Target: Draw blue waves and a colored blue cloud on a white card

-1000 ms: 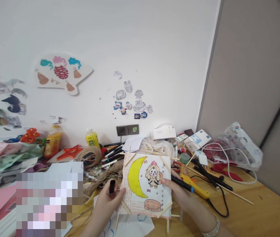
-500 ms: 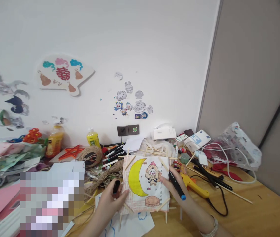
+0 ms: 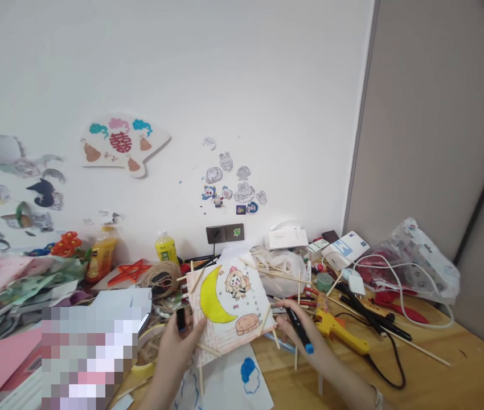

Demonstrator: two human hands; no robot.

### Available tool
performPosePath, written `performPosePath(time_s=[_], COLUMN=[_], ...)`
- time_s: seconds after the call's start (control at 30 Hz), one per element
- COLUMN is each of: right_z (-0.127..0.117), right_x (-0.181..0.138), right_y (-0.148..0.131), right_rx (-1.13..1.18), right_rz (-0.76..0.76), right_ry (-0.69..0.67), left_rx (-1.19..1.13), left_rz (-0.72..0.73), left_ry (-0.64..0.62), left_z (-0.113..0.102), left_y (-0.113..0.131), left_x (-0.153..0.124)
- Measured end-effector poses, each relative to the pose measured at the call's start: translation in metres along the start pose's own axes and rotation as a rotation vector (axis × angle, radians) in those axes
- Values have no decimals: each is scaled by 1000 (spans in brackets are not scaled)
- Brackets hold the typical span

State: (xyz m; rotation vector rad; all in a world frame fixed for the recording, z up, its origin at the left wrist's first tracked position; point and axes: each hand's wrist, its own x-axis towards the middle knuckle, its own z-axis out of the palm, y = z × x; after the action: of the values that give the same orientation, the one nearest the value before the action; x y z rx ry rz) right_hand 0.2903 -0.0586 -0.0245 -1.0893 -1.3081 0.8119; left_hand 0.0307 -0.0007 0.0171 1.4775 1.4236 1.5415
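Observation:
My left hand [image 3: 176, 346] grips the lower left edge of a paper panel [image 3: 229, 304] stuck on thin wooden sticks, and a black marker cap [image 3: 180, 319] pokes up between its fingers. A yellow crescent moon, a cartoon girl and a round cake are drawn on the panel. My right hand [image 3: 299, 333] is closed on a black marker with a blue end [image 3: 298, 329], its fingertips by the panel's right edge. The panel is tilted, its top leaning left.
The wooden desk [image 3: 438, 376] is crowded: a yellow glue gun [image 3: 338, 331] with black cord, twine coils [image 3: 159, 277], marker pens, loose sticks, two yellow bottles [image 3: 165, 249], a plastic bag [image 3: 413, 250], white boxes. A sheet with a blue drawing [image 3: 248, 376] lies under the panel.
Both hands turned the panel anticlockwise and carried it left and a little away. The camera tipped up slightly, so the desk sits lower in view.

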Motion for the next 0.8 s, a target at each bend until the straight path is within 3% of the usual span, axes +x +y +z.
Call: performPosePath(time_s=[0.13, 0.3, 0.43, 0.57, 0.8], right_z=[-3, -3, -4, -2, 10], right_x=[-7, -5, -3, -3, 3], right_y=[-14, -3, 3, -9, -21], right_rx=[-15, 78, 114, 78, 78], right_rz=[-9, 41, 77, 72, 82], right_ry=[-84, -77, -132, -152, -42], left_rx=[-115, -235, -214, -173, -115], left_rz=[-128, -223, -137, -55, -8], left_ry=[-1, -72, -50, -32, -49], left_z=[3, 2, -1, -2, -2], left_y=[-11, -21, -17, -15, -15], left_x=[5, 10, 8, 6, 9])
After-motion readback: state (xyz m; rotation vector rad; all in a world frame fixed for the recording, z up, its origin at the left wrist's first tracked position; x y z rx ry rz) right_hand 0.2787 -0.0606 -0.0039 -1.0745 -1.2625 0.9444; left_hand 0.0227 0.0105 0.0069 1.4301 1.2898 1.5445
